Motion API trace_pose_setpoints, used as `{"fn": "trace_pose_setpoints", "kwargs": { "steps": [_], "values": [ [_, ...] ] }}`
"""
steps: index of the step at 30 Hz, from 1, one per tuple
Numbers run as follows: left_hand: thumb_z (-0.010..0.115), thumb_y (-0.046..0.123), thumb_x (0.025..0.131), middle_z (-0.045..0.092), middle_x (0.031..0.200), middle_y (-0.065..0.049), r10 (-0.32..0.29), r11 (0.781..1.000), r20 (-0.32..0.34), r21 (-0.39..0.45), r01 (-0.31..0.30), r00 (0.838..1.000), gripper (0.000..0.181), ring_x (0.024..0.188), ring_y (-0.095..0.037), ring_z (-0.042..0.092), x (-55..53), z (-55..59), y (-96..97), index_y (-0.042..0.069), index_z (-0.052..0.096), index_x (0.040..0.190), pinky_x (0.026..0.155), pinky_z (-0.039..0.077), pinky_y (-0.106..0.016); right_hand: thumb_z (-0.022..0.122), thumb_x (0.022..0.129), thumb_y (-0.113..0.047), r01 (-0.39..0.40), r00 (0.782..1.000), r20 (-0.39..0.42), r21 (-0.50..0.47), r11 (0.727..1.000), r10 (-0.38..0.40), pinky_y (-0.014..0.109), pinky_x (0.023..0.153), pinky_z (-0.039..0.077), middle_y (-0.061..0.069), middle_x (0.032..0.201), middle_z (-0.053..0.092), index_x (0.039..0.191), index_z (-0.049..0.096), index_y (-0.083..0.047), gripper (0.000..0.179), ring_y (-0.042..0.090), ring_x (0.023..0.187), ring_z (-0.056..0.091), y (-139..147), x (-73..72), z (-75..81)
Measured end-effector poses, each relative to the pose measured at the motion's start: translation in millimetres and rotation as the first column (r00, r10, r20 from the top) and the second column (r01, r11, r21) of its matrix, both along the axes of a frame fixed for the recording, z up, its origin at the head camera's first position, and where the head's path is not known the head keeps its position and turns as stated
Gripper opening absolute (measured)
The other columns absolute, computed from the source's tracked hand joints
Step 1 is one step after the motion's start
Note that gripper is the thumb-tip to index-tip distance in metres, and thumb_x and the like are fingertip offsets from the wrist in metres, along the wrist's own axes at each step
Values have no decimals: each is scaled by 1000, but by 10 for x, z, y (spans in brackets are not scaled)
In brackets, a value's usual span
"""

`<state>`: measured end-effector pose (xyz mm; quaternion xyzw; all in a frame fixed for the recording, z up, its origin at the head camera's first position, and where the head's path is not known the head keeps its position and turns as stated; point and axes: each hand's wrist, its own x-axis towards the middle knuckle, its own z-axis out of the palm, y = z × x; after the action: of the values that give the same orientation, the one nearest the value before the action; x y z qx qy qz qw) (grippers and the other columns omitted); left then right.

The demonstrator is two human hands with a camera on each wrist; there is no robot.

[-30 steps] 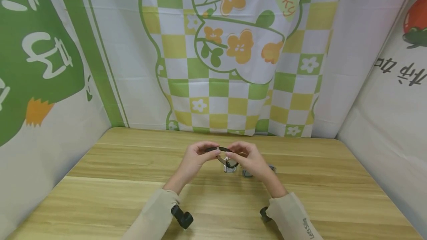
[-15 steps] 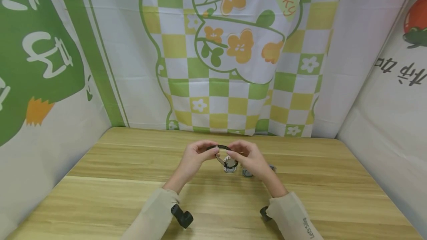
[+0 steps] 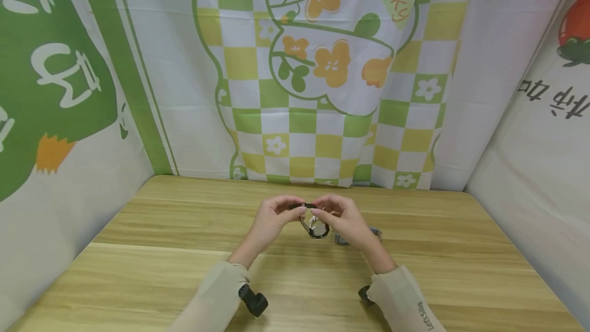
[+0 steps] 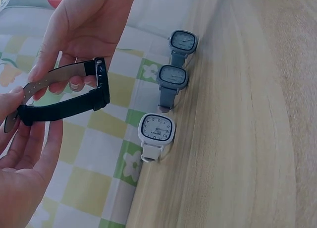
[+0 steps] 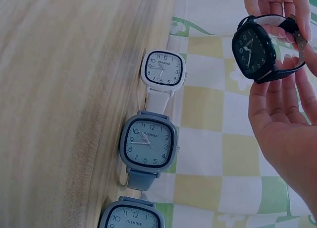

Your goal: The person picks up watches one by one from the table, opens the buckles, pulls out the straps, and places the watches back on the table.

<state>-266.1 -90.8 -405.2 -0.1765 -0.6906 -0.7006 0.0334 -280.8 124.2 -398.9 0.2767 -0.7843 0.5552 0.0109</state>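
Note:
A black wristwatch (image 5: 252,52) hangs above the table, its strap (image 4: 64,106) bent into a loop with the ends meeting between my hands. My left hand (image 3: 272,219) pinches the strap near its buckle end, and my right hand (image 3: 341,215) pinches the strap from the other side. The watch's dial faces away from me, towards the curtain. Whether the strap end passes through the buckle cannot be made out. Below and beyond it, a white watch (image 4: 157,129) rests on the table. Two blue-grey watches (image 5: 148,141) lie to its right, partly behind my right wrist in the head view.
The wooden table (image 3: 184,250) runs back to a green and yellow checked curtain (image 3: 318,137). Printed cloth walls (image 3: 539,168) close in the sides. A black wrist camera (image 3: 252,300) sits at the left sleeve cuff.
The strap loop has tilted and shifted slightly between my fingers, with the watch case a little lower. My fingertips stand closer together than half a second ago. The watches on the table have not moved.

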Motion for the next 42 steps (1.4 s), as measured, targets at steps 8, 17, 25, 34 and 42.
{"fn": "trace_pose_setpoints", "kwargs": {
  "steps": [8,17,25,34,42],
  "values": [
    [72,2,99,75,107,-8,4,1000,-1,-28,-4,1000,23,92,-13,70,-3,-1,-19,-12,71,118,86,62,-30,67,104,-8,-18,1000,-19,-11,1000,17,34,68,58,26,101,71,117,72,4,18,26,79,66,-2,-1,3],
    [72,4,100,75,102,-6,32,999,12,-36,-31,999,23,92,-19,70,-16,5,-67,-11,72,118,84,62,-29,64,106,-7,-17,1000,-19,-24,1000,16,36,68,57,9,92,70,119,70,6,19,14,73,62,19,-4,12],
    [72,4,100,75,100,-4,28,999,21,-35,-27,999,22,90,-19,71,-23,4,-73,-10,72,117,83,62,-29,64,106,-8,-19,1000,-18,-28,999,18,38,69,59,9,96,70,122,70,3,21,15,73,64,24,-12,-9],
    [70,3,100,75,107,-19,-11,999,-11,-36,10,1000,26,86,-11,70,-13,-1,-41,-16,69,118,82,63,-30,64,106,-8,-37,999,-28,-33,999,36,32,66,57,15,97,72,119,72,3,19,23,72,65,3,-5,-14],
    [69,2,101,71,112,-30,-3,999,-8,-43,2,1000,25,83,-12,71,-8,0,-58,-15,69,119,82,63,-29,64,106,-8,-26,1000,-10,-38,999,26,32,69,59,16,99,73,119,72,5,20,19,73,66,26,-5,7]
  ]
}}
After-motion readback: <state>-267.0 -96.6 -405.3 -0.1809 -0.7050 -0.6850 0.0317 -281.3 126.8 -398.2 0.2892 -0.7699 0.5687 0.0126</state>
